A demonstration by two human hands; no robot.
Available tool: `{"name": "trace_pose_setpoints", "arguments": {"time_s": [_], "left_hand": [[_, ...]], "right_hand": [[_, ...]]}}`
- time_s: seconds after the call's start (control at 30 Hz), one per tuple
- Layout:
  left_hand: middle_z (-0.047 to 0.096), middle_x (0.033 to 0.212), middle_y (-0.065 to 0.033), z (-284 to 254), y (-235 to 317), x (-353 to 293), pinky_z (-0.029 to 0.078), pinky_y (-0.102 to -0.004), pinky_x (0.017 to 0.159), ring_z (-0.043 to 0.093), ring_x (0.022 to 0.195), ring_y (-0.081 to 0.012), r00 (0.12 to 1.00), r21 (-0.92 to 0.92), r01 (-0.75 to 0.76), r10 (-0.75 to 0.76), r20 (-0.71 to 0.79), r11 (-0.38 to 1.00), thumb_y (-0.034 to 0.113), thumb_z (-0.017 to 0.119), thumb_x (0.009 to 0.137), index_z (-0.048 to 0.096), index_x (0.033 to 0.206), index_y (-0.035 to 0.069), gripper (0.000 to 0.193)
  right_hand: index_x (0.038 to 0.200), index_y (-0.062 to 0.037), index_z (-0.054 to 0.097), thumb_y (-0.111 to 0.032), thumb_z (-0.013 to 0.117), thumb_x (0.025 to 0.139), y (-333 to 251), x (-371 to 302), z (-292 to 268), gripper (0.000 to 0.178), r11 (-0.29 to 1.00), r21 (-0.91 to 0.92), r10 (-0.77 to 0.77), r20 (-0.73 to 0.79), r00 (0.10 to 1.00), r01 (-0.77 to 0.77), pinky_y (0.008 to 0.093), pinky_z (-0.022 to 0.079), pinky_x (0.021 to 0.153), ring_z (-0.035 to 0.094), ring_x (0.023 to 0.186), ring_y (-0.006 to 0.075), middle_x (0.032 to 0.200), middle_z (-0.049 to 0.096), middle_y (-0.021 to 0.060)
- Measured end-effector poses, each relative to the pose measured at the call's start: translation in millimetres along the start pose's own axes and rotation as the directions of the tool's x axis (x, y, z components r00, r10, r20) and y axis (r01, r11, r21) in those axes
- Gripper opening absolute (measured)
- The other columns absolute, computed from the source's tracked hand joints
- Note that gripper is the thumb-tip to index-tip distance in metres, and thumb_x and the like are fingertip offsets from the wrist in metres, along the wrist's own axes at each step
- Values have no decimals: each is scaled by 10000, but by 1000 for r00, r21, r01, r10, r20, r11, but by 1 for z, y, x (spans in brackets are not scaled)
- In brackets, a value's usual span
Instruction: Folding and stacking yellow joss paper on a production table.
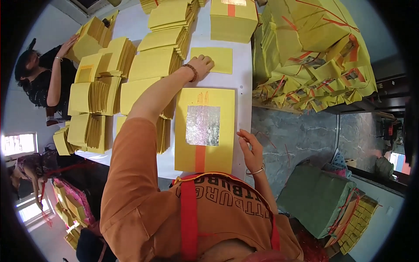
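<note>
Two hands work the white table [244,83]. The left hand [201,65] reaches forward, fingers flat on one plain yellow sheet [216,60] lying at 12 o'clock from the foil sheet [204,129], long axis crosswise. The right hand [252,150] rests open, gripping nothing, fingertips at the foil sheet's 3 o'clock edge. The left is nearer the plain sheet. At 9 o'clock stand about ten fanned yellow stacks [104,87].

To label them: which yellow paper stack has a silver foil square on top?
The stack directly before the person, beside the right hand; neighbouring stacks show plain yellow.
</note>
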State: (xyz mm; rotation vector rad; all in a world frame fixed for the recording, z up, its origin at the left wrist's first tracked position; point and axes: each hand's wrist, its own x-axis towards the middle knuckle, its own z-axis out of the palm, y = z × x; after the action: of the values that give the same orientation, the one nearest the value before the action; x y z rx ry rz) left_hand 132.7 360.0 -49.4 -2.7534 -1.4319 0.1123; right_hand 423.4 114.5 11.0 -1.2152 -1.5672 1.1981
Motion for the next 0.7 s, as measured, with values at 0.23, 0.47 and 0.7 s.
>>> {"name": "trace_pose_setpoints", "arguments": {"time_s": [0.23, 0.47, 0.7], "left_hand": [[449, 1263, -121, -26, 3, 5, 397, -463, 953, 421, 1170, -332, 951, -163, 208, -160, 265, 964, 308, 554, 777, 492, 1208, 133, 470], [489, 1241, -117, -62, 9, -1, 416, -447, 938, 474, 1134, -318, 926, -186, 240, -167, 338, 953, 312, 559, 774, 555, 1179, 156, 434], [613, 952, -133, -132, 49, -55, 481, -346, 737, 595, 817, -272, 952, -553, -25, -150, -268, 833, 103, 486, 810, 575, 1163, 104, 364]], "right_hand": [[1098, -8, 589, -56, 562, 852, -27, 16, -2, 251, 983, -128, -147, -135, 980, 130, 285, 442, 826, 572, 980, 181, 1071, 610, 106], [1062, -21, 606, -32, 611, 787, -46, 6, 7, 275, 942, -199, -289, -73, 955, 270, 344, 440, 870, 564, 1020, 282, 1068, 603, 146], [1007, -84, 632, -145, 664, 763, -60, 5, 4, 253, 757, -406, -452, 241, 859, 512, 368, 401, 891, 524, 1084, 273, 1069, 603, 73]]}}
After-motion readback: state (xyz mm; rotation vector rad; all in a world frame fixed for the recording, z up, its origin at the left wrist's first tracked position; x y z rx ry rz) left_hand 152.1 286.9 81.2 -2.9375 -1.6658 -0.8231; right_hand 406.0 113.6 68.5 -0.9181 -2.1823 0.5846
